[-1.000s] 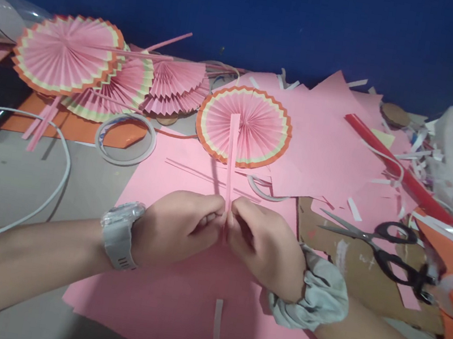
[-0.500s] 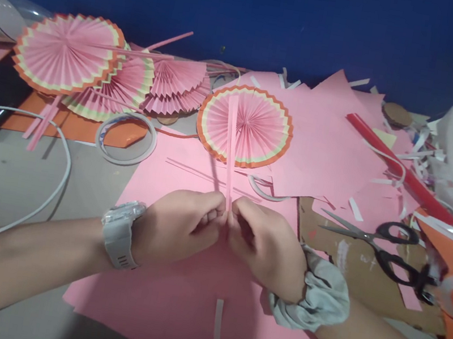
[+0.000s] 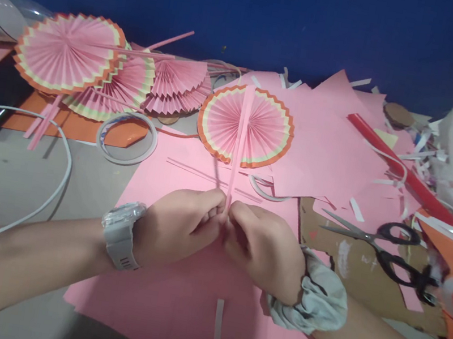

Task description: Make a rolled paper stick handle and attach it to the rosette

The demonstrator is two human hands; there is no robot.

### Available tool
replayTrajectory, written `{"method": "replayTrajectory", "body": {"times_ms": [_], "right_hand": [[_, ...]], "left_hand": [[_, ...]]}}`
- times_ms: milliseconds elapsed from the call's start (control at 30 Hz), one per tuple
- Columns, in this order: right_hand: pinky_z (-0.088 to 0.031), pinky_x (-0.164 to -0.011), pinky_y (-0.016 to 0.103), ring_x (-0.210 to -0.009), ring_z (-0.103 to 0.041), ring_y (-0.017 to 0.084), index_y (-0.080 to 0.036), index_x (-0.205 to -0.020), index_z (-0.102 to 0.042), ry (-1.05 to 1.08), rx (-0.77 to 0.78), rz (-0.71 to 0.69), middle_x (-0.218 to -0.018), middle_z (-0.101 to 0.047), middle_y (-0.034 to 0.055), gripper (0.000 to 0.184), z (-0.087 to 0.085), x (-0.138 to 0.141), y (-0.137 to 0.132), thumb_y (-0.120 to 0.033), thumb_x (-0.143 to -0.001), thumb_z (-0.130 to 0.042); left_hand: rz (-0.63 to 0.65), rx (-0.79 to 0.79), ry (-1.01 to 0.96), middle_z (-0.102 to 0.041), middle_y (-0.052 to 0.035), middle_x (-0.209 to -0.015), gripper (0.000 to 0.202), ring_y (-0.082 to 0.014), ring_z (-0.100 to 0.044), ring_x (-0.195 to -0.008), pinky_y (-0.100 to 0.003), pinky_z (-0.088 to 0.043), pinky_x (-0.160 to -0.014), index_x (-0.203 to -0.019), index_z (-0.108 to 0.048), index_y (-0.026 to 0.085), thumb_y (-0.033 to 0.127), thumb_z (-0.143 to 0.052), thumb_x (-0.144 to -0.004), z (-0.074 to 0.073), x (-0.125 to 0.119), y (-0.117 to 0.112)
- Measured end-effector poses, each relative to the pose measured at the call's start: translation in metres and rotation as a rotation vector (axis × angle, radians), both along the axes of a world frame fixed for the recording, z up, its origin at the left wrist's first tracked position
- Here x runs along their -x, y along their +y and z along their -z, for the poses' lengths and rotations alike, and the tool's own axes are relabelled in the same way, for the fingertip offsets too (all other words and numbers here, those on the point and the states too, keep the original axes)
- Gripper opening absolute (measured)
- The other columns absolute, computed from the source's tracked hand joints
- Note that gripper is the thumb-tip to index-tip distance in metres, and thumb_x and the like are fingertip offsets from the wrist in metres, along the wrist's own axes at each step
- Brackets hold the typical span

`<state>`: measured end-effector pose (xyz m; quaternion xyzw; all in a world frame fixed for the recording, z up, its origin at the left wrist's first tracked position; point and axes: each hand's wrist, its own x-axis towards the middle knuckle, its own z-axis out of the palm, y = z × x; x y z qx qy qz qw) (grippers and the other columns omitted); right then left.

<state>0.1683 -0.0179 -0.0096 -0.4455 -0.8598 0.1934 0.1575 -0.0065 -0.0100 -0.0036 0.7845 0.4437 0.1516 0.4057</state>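
Between my left hand (image 3: 187,223) and my right hand (image 3: 264,244), a narrow pink paper strip (image 3: 240,137) stands up, pinched at its lower end by the fingertips of both. The two hands touch or nearly touch; what lies inside the curled fingers is hidden. Behind the strip's upper part lies a round pleated paper fan (image 3: 266,124), pink with a pale yellow and orange rim. Beneath the hands spreads a large pink paper sheet (image 3: 171,304), with a thin white strip (image 3: 218,334) lying on it near the front.
More pleated fans (image 3: 68,55) are piled at the back left, beside a tape roll (image 3: 122,161). Black-handled scissors (image 3: 374,239) rest on cardboard (image 3: 345,291) at right. A red stick-like roll (image 3: 402,169) and paper scraps lie behind them. A white cable (image 3: 64,178) loops at left.
The upper end of the pink paper strip has swung to the right and now stands nearly upright. Both hands keep their pinch in almost the same place.
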Motion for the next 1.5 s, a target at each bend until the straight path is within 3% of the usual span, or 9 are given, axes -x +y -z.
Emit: {"method": "replayTrajectory", "body": {"times_ms": [267,500,733,833,933,1033,1233,1400,1500], "right_hand": [[-0.023,-0.048,0.024,-0.047,-0.033,0.011,-0.022,-0.067,-0.022,0.024,0.018,0.008,-0.055,-0.035,-0.0051,0.025,0.001,-0.001,0.0,-0.013,-0.074,-0.044],[-0.026,-0.049,0.023,-0.048,-0.035,0.011,-0.022,-0.067,-0.031,0.195,0.098,-0.102,-0.056,-0.038,-0.0053,0.017,0.0,-0.002,0.0,-0.01,-0.071,-0.043],[-0.028,-0.049,0.022,-0.048,-0.032,0.01,-0.021,-0.062,-0.033,0.221,0.302,-0.279,-0.053,-0.035,-0.0063,0.019,-0.006,0.0,0.0,-0.005,-0.065,-0.042],[-0.033,-0.052,0.023,-0.052,-0.039,0.011,-0.022,-0.064,-0.035,0.257,0.353,-0.221,-0.057,-0.043,-0.0045,0.019,-0.012,-0.001,0.0,-0.005,-0.073,-0.04],[-0.036,-0.056,0.024,-0.056,-0.044,0.011,-0.021,-0.069,-0.036,0.319,0.264,0.063,-0.061,-0.044,-0.003,0.022,-0.022,-0.006,0.005,-0.015,-0.09,-0.033],[-0.037,-0.058,0.025,-0.06,-0.048,0.012,-0.021,-0.081,-0.041,0.129,0.164,0.28,-0.068,-0.049,-0.0025,0.017,-0.029,-0.012,0.013,-0.023,-0.094,-0.031],[-0.035,-0.061,0.034,-0.073,-0.053,0.023,-0.017,-0.087,-0.052,-0.535,-0.192,0.255,-0.084,-0.056,0.0078,0.017,-0.02,-0.015,0.02,-0.026,-0.091,-0.039],[-0.039,-0.068,0.035,-0.076,-0.054,0.022,-0.016,-0.089,-0.054,-0.495,-0.153,0.159,-0.087,-0.057,0.0084,0.014,-0.021,-0.02,0.022,-0.018,-0.091,-0.04],[-0.041,-0.072,0.033,-0.079,-0.054,0.019,-0.017,-0.085,-0.052,-0.324,-0.043,0.176,-0.09,-0.057,0.0069,0.013,-0.037,-0.026,0.024,-0.018,-0.091,-0.041]], "left_hand": [[0.032,0.028,0.008,-0.046,0.0047,-0.064,0.013,-0.0097,-0.04,-0.057,-0.023,-0.03,-0.055,-0.072,-0.039,0.019,0.016,-0.042,-0.084,-0.002,0.001,0.001],[0.051,0.101,-0.119,-0.049,0.0028,-0.064,0.027,-0.0096,-0.043,-0.056,-0.023,-0.033,-0.055,-0.077,-0.048,0.017,0.035,-0.037,-0.093,-0.004,0.001,0.001],[-0.216,0.273,-0.537,-0.045,0.0044,-0.061,0.024,-0.0069,-0.042,-0.05,-0.018,-0.036,-0.048,-0.082,-0.045,0.018,0.039,-0.043,-0.092,-0.002,0.004,0.001],[-0.27,0.406,-0.631,-0.038,0.008,-0.05,0.028,-0.0051,-0.035,-0.039,-0.017,-0.031,-0.04,-0.078,-0.043,0.018,0.042,-0.041,-0.092,0.001,0.003,0.002],[-0.292,0.454,-0.645,-0.039,0.008,-0.047,0.034,-0.0049,-0.036,-0.037,-0.016,-0.031,-0.039,-0.076,-0.046,0.017,0.046,-0.037,-0.093,0.005,0.003,0.003],[-0.197,0.5,-0.616,-0.039,0.0077,-0.045,0.038,-0.0048,-0.037,-0.036,-0.016,-0.032,-0.039,-0.074,-0.046,0.016,0.048,-0.036,-0.092,0.005,0.002,0.003],[-0.071,0.476,-0.665,-0.042,0.0083,-0.053,0.025,-0.0053,-0.041,-0.039,-0.017,-0.033,-0.04,-0.086,-0.045,0.018,0.042,-0.052,-0.087,0.004,0.0,-0.003],[-0.277,0.368,-0.819,-0.032,0.0104,-0.046,0.027,-0.005,-0.027,-0.035,-0.015,-0.028,-0.036,-0.083,-0.045,0.019,0.044,-0.038,-0.093,0.003,0.0,0.0],[-0.263,0.466,-0.798,-0.03,0.0099,-0.043,0.036,-0.0051,-0.024,-0.034,-0.015,-0.027,-0.034,-0.077,-0.046,0.018,0.046,-0.031,-0.094,0.004,0.001,0.003]]}}
